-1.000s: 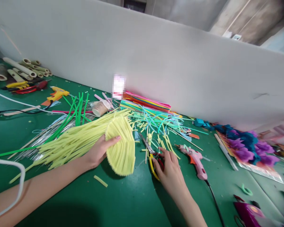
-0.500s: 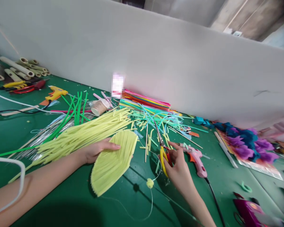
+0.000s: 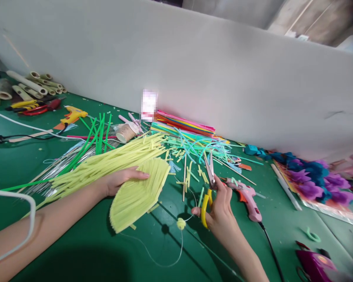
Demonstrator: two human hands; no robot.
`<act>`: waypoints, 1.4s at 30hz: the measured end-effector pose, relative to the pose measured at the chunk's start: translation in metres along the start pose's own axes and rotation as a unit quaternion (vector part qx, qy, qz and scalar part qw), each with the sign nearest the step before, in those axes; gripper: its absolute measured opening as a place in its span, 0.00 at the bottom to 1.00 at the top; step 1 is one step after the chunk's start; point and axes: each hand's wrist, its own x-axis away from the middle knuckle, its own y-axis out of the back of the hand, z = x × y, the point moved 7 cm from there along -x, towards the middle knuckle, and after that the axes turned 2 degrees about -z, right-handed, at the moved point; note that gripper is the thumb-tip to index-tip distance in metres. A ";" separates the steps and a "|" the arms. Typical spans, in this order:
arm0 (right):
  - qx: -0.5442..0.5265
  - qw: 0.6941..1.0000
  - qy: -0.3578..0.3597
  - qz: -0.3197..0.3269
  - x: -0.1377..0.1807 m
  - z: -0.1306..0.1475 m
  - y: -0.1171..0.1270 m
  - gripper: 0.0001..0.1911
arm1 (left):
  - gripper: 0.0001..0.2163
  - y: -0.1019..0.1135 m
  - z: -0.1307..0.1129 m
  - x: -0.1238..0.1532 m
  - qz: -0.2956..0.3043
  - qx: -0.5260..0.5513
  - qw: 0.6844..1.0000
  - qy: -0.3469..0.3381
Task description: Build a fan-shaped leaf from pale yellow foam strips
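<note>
The yellow panel (image 3: 139, 199) sits in the left grip (image 3: 120, 181), thumb (image 3: 142, 175) atop.

Left hand (image 3: 122, 181) partly hidden behind yellow piece (image 3: 141, 197).

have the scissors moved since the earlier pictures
Yes. The scissors, held in the right hand, have moved to the right, closer to the pink glue gun, which has stayed in place.

The scissors (image 3: 212, 183) (closed a moment ago) now have their blades (image 3: 212, 167) spread apart.
</note>
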 end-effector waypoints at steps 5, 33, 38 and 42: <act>0.026 0.995 0.094 -0.013 -0.004 0.011 0.008 0.23 | 0.18 0.008 -0.003 0.000 -0.029 -0.026 0.999 0.012; 0.063 0.991 0.119 0.008 0.000 0.025 -0.003 0.24 | 0.18 0.010 0.004 0.003 -0.049 -0.076 0.995 0.040; 0.045 0.995 0.089 0.021 -0.001 0.021 -0.007 0.24 | 0.15 0.008 0.004 0.003 -0.023 -0.093 0.995 0.042; 0.042 0.995 0.090 0.031 0.001 0.019 -0.010 0.25 | 0.16 0.007 0.005 0.004 -0.002 -0.104 0.993 0.046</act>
